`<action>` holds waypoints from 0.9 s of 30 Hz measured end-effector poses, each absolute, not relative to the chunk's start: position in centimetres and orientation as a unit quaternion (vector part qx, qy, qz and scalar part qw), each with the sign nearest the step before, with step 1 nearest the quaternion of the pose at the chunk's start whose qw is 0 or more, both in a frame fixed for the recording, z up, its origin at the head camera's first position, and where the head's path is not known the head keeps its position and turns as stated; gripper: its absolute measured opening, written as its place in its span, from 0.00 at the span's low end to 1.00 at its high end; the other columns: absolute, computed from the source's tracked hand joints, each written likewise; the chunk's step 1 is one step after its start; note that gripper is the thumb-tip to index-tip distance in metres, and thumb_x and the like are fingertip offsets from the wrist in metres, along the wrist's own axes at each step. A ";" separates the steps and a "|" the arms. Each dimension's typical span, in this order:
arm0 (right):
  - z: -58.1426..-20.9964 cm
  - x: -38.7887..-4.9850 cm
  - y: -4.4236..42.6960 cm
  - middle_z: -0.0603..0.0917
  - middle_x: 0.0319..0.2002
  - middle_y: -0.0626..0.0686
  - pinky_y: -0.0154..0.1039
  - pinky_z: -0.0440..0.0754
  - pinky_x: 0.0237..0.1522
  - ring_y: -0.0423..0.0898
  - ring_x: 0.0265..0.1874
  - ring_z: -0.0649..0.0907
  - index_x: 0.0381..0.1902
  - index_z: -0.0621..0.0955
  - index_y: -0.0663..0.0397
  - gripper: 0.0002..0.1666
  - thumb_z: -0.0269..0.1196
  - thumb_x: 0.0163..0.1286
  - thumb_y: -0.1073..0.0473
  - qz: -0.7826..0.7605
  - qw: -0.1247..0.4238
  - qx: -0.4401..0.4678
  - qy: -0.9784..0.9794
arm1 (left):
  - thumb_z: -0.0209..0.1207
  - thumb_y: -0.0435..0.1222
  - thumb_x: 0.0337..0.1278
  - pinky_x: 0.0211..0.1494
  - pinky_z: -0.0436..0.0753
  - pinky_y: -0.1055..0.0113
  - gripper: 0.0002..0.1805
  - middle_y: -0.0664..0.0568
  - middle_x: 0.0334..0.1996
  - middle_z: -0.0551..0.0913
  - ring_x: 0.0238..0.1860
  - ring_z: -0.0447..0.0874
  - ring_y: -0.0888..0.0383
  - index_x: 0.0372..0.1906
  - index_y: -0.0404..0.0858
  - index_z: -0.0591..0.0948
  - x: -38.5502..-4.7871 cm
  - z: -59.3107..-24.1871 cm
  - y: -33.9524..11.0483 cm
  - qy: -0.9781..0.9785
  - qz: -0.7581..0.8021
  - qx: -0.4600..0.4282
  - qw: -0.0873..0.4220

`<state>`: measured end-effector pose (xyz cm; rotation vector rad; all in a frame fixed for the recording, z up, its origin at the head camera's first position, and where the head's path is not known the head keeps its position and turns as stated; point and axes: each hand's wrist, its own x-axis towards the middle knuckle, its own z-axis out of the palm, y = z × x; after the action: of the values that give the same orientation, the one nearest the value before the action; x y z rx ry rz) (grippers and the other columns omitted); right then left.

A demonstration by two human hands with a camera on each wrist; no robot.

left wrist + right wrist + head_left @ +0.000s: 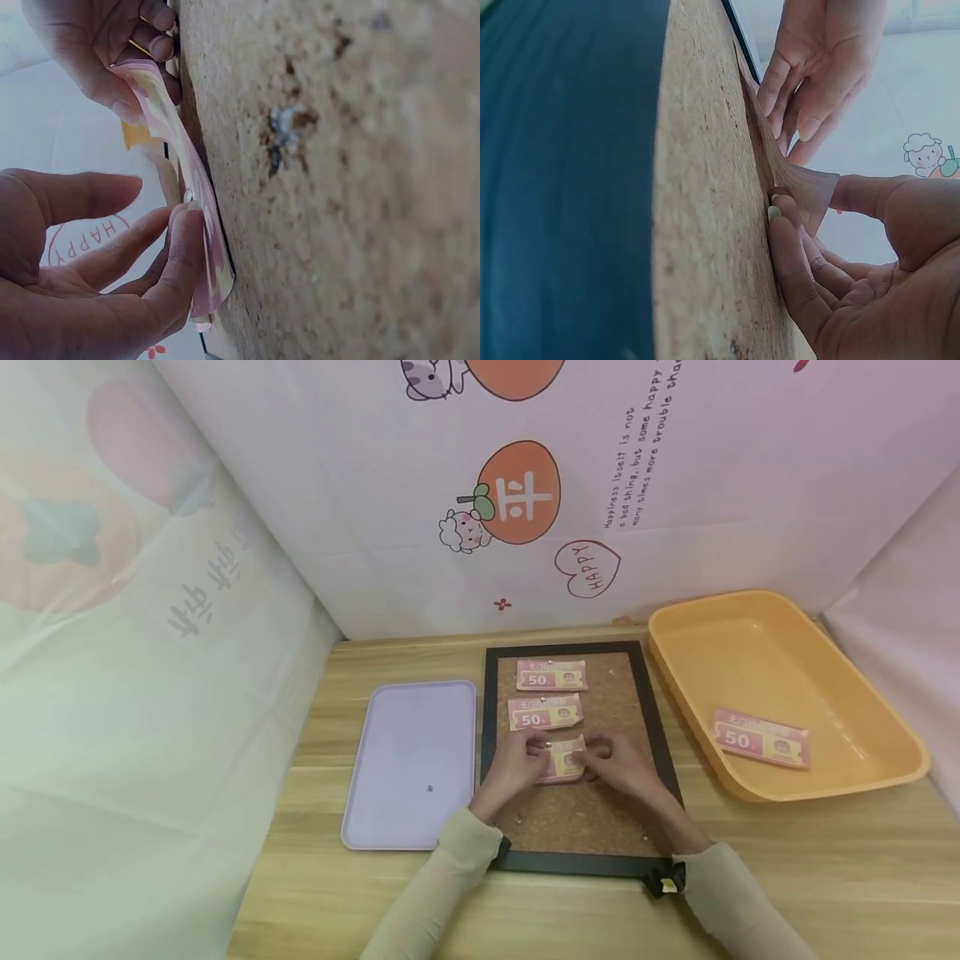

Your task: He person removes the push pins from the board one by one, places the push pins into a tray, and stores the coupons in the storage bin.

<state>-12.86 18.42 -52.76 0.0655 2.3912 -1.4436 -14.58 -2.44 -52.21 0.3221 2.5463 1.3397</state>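
Observation:
A pink and yellow paper coupon (pixel 564 766) marked 50 lies on a black-framed corkboard (pixel 607 818), below two similar coupons, an upper one (pixel 551 677) and a middle one (pixel 545 713). My right hand (pixel 618 764) pinches its right edge between thumb and fingers; that edge curls up off the cork in the right wrist view. With fingertips, my left hand (pixel 97 262) presses the coupon beside a small shiny pin (pixel 188 196). The left thumb stands apart from the paper. The hands partly cover the coupon in the head view.
Left of the board lies a lavender tray (pixel 412 743) with a small dark object (pixel 430 788) on it. A yellow bin (pixel 757 652) stands at the right, holding another coupon (pixel 761 739). White printed sheets (pixel 375 527) enclose the wooden table (pixel 315 810) at the back and sides.

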 end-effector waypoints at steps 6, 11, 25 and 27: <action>-52.7 -13.0 18.3 0.92 0.37 0.61 0.41 0.89 0.36 0.45 0.32 0.90 0.67 0.73 0.70 0.32 0.67 0.74 0.54 -0.503 0.174 0.025 0.846 | 0.58 0.26 0.58 0.46 0.86 0.70 0.17 0.44 0.41 0.90 0.42 0.89 0.55 0.51 0.32 0.88 -15.0 -52.5 -1.9 0.891 0.432 0.102 0.094; -52.7 -13.0 18.2 0.92 0.37 0.60 0.39 0.87 0.35 0.44 0.31 0.89 0.66 0.74 0.69 0.32 0.67 0.74 0.54 -0.496 0.173 0.029 0.850 | 0.59 0.25 0.56 0.44 0.85 0.71 0.15 0.46 0.39 0.89 0.40 0.88 0.56 0.47 0.34 0.88 -15.4 -52.6 -1.4 0.904 0.408 0.089 0.092; -52.7 -13.0 18.3 0.92 0.35 0.57 0.37 0.84 0.34 0.44 0.30 0.88 0.66 0.74 0.68 0.32 0.68 0.73 0.52 -0.487 0.176 0.031 0.855 | 0.65 0.22 0.50 0.43 0.82 0.67 0.15 0.51 0.35 0.89 0.36 0.84 0.58 0.41 0.39 0.88 -15.9 -52.4 -0.2 0.933 0.344 0.045 0.089; -52.8 -13.0 18.3 0.92 0.35 0.57 0.37 0.84 0.33 0.44 0.30 0.88 0.65 0.75 0.67 0.32 0.68 0.73 0.52 -0.486 0.178 0.030 0.855 | 0.65 0.21 0.50 0.42 0.82 0.68 0.15 0.52 0.35 0.88 0.35 0.83 0.59 0.41 0.39 0.88 -15.9 -52.4 -0.2 0.934 0.343 0.038 0.093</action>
<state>-12.98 18.28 -52.77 0.0839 2.4191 -1.3738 -15.91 -0.16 -52.40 0.1142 2.7721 1.0172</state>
